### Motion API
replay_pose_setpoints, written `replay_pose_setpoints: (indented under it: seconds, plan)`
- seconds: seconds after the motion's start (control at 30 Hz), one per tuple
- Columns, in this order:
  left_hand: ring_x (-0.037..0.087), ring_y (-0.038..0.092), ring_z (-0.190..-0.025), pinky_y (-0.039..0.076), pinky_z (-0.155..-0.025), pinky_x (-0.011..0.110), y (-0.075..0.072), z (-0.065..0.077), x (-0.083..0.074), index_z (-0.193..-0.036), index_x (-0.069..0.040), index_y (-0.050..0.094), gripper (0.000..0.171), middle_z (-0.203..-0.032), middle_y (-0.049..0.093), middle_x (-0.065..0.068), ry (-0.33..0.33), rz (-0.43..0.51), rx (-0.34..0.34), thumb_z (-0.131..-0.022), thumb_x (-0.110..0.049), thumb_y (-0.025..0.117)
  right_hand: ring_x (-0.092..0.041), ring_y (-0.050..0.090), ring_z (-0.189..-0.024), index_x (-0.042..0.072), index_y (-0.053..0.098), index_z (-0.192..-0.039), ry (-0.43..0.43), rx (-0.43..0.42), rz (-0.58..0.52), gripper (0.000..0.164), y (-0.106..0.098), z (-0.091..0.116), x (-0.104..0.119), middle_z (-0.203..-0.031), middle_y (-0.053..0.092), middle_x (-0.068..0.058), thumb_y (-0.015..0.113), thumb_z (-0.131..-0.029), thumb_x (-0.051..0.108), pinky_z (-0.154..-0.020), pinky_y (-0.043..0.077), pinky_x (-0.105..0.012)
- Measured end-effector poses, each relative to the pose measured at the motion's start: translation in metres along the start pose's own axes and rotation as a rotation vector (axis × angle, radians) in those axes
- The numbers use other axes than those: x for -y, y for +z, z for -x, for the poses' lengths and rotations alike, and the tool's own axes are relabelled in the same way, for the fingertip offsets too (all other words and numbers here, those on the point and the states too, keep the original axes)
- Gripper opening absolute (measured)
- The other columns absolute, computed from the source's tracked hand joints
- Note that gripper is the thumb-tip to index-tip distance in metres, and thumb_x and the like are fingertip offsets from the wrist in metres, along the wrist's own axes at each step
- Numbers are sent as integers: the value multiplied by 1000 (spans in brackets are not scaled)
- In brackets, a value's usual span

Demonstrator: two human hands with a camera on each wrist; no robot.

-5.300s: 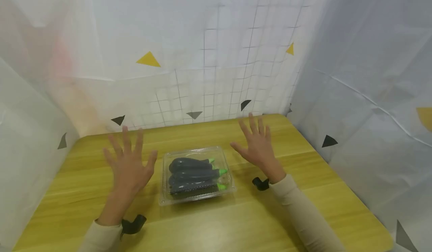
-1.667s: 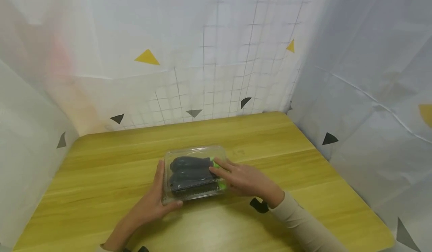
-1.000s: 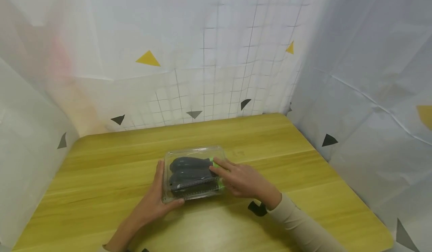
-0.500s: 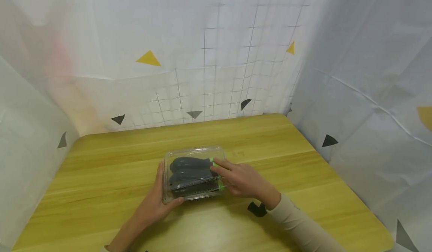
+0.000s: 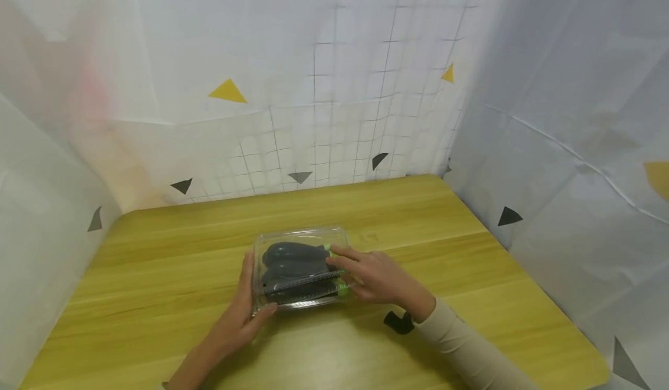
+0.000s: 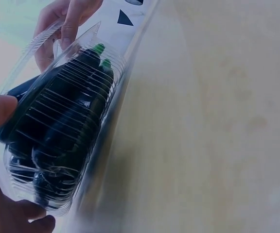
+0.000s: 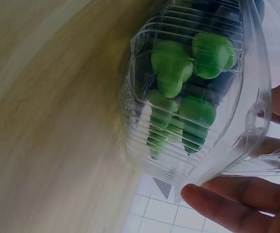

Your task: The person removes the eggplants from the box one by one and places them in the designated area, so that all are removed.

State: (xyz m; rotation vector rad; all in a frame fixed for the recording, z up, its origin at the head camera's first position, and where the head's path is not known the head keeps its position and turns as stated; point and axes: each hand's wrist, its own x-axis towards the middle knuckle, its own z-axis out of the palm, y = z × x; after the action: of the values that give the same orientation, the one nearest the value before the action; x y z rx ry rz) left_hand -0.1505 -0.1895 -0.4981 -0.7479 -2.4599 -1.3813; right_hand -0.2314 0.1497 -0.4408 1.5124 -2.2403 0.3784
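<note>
In the head view a clear plastic clamshell box (image 5: 300, 234) sits on the table, with several dark eggplants (image 5: 295, 253) inside, their green stem ends (image 7: 198, 116) at the right side. My left hand (image 5: 232, 320) holds the box's left end, the thumb at the front left corner and the fingers along the side. At the right front corner my right hand (image 5: 381, 280) grips the lid's edge, its index finger over the top. Seen from the left wrist, the lid (image 6: 32, 47) stands lifted away from the base's rim at that corner, with a gap between them.
The box stands mid-table on a yellow wood-grain table (image 5: 444, 233). White sheeting with grid lines and triangles (image 5: 228, 90) rises behind, and more sheeting (image 5: 564, 181) flanks the table. A black wrist mount (image 5: 399, 322) hangs under my right wrist.
From open and apart, both hands came onto the box. Lately the lid's front right part has risen a little, and my left thumb has slid left along the front edge.
</note>
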Motion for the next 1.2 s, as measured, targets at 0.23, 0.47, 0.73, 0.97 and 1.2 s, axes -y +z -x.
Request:
replay_pose_setpoints:
  seconds: [0.23,0.47,0.73,0.97,1.2]
  plan:
    - [39,-2,-155,0,-121,24,-2,0,-3,-164,-1,-10,97,-170,-12,20,117,-3,-12,-98,4,61,0,23,-46,6,65,-134,6,-18,-25,47,2,-1,-2,-139,64,-18,76,-89,10,-43,22,-15]
    - [42,3,-154,3,-121,24,-4,-1,-5,-165,-11,-13,100,-171,-9,18,72,13,-15,-99,1,62,-1,22,-46,6,63,-138,29,-13,-11,49,-3,-3,-2,-142,62,-17,73,-90,9,-43,20,-16]
    - [47,11,-152,13,-120,56,-5,-3,1,-166,-23,-14,111,-171,-5,20,-33,66,-35,-97,-9,72,-5,28,-51,3,59,-143,148,-95,0,55,-16,-11,-8,-143,61,-16,74,-90,9,-45,26,-22]
    - [50,18,-149,16,-115,66,-5,-4,2,-165,-23,-18,113,-169,-2,25,-58,42,-23,-98,-12,72,-8,41,-54,3,54,-146,241,-142,-71,56,-20,-17,-14,-139,64,-14,70,-94,14,-47,40,-25]
    - [45,24,-150,12,-120,35,-5,-4,4,-167,-20,-11,107,-171,6,18,-85,-10,-11,-100,-19,71,-26,71,-91,-2,54,-144,353,-176,-207,59,-21,-23,-19,-129,67,-18,75,-89,0,-73,61,-37]
